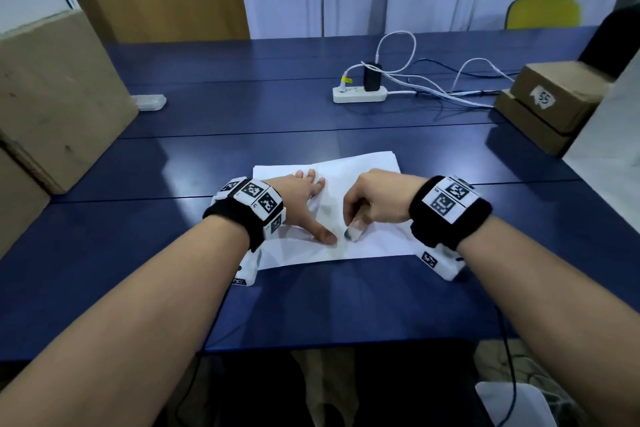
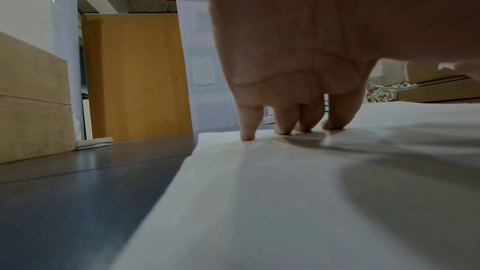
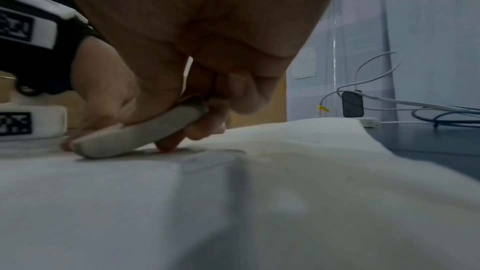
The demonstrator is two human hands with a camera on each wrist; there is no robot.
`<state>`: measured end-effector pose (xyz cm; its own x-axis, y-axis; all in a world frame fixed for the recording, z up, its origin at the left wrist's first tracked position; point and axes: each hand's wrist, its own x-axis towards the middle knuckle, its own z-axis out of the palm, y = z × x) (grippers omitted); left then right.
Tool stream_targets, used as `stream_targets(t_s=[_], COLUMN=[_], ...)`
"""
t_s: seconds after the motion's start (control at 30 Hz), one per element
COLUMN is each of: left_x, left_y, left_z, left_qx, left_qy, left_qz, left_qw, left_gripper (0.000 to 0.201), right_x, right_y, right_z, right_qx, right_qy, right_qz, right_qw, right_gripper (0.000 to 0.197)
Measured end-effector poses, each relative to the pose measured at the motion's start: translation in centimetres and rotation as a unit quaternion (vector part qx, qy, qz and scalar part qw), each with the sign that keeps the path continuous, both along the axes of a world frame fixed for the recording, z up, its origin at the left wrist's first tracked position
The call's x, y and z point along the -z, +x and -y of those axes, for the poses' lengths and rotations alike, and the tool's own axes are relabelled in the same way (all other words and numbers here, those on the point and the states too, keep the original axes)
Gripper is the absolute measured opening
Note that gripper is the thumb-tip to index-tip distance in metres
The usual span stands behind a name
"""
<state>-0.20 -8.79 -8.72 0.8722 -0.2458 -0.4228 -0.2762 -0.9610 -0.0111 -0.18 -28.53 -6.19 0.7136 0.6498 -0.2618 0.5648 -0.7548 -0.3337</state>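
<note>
A white sheet of paper [image 1: 363, 170] lies on the blue table [image 1: 242, 114] in front of me. My left hand [image 1: 304, 198] lies spread on its left part, fingertips [image 2: 248, 136] and thumb pressing the paper [image 2: 285, 192] flat. My right hand [image 1: 367, 201] pinches a white eraser [image 1: 353, 232] between thumb and fingers, its grey-smudged end down on the sheet just right of my left thumb. In the right wrist view the eraser [image 3: 140, 132] slants down onto the paper [image 3: 259, 192], with faint grey marks beside it.
A large cardboard box [image 1: 52, 90] stands at the left, two smaller stacked boxes [image 1: 550, 97] at the right. A white power strip [image 1: 360, 94] with a black charger and white cables sits farther back. A small white case [image 1: 149, 102] lies near the left box. A yellow chair [image 1: 543, 12] stands beyond.
</note>
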Motion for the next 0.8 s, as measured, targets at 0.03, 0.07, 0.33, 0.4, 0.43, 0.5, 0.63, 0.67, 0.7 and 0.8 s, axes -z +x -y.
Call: stream_targets(t_s=[0.03, 0.07, 0.33, 0.4, 0.43, 0.5, 0.63, 0.67, 0.7, 0.8], left_x=[0.0, -0.1, -0.3, -0.3, -0.4, -0.5, -0.3, -0.3, -0.3, -0.4], left_y=[0.0, -0.1, -0.3, -0.3, -0.3, -0.4, -0.3, -0.2, -0.2, -0.3], left_z=[0.0, 0.0, 0.2, 0.1, 0.2, 0.2, 0.1, 0.1, 0.1, 0.2], left_qx=[-0.001, -0.001, -0.006, -0.008, -0.008, -0.008, -0.01, -0.011, -0.012, -0.014], left_qy=[-0.001, -0.002, -0.002, -0.005, -0.007, -0.006, 0.0, -0.002, -0.005, -0.012], left_qz=[0.0, 0.002, 0.005, 0.003, 0.003, 0.004, 0.004, 0.001, -0.002, -0.002], left_qw=[1.0, 1.0, 1.0, 1.0, 1.0, 1.0, 1.0, 1.0, 1.0, 1.0], left_gripper=[0.137, 0.136, 0.135, 0.135, 0.134, 0.133, 0.136, 0.137, 0.137, 0.135], right_x=[0.0, 0.1, 0.0, 0.2, 0.2, 0.2, 0.0, 0.0, 0.0, -0.1], right_y=[0.2, 0.4, 0.4, 1.0, 1.3, 1.6, 0.5, 0.5, 0.7, 1.3], right_z=[-0.2, -0.2, 0.1, -0.2, -0.3, -0.1, -0.3, -0.4, -0.5, -0.2], right_qx=[0.01, 0.027, 0.009, 0.036, 0.053, 0.061, 0.001, 0.006, 0.021, 0.056], right_qy=[0.008, 0.016, 0.01, 0.019, 0.021, 0.024, 0.002, 0.002, 0.007, 0.011], right_qz=[0.021, 0.052, 0.001, 0.059, 0.088, 0.083, -0.004, 0.011, 0.04, 0.096], right_qw=[1.0, 0.998, 1.0, 0.997, 0.994, 0.994, 1.0, 1.0, 0.999, 0.994], right_gripper=[0.011, 0.011, 0.012, 0.01, 0.008, 0.009, 0.012, 0.011, 0.011, 0.01])
